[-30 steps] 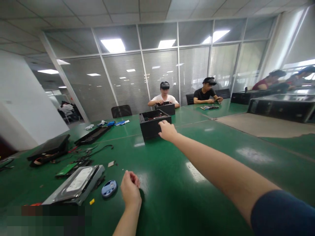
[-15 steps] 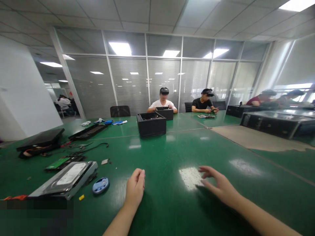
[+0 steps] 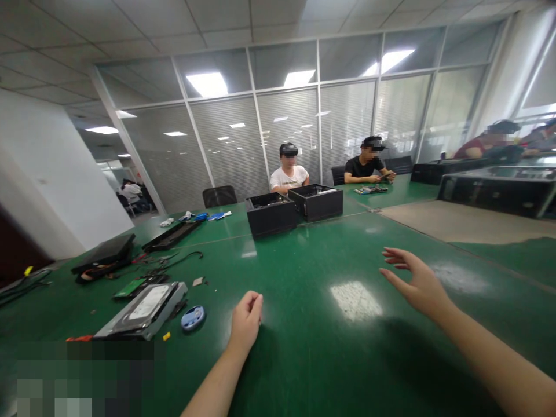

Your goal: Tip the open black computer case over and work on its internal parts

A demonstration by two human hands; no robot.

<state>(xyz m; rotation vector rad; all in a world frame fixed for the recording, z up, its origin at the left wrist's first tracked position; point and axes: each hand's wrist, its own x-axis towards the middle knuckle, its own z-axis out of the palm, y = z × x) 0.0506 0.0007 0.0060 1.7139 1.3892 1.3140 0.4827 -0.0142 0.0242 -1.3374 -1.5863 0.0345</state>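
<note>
My left hand [image 3: 247, 318] is closed in a loose fist at the table, thumb against the curled fingers; whatever is inside, if anything, is hidden. My right hand [image 3: 417, 281] hovers above the green table [image 3: 304, 359], fingers spread and holding nothing. Farther off, two black open-topped metal cases stand side by side: the left case [image 3: 271, 223] and the right case [image 3: 319, 207]. Left of my left hand lie a round blue dish [image 3: 193, 318] with small bits in it, a small yellow piece [image 3: 167, 336] and a hard drive [image 3: 150, 304] in a metal bracket.
A green circuit board [image 3: 130, 288], cables and a black panel [image 3: 172, 234] are spread on the left. Blue-and-white gloves [image 3: 217, 216] lie farther back. One person [image 3: 289, 174] sits behind the cases, another [image 3: 369, 165] to the right. A large black case [image 3: 499, 194] stands by some cardboard [image 3: 434, 223].
The farther black case has come forward and right, beside the other one. My right hand has risen and moved forward and right. The view has tilted; my left hand remains closed.
</note>
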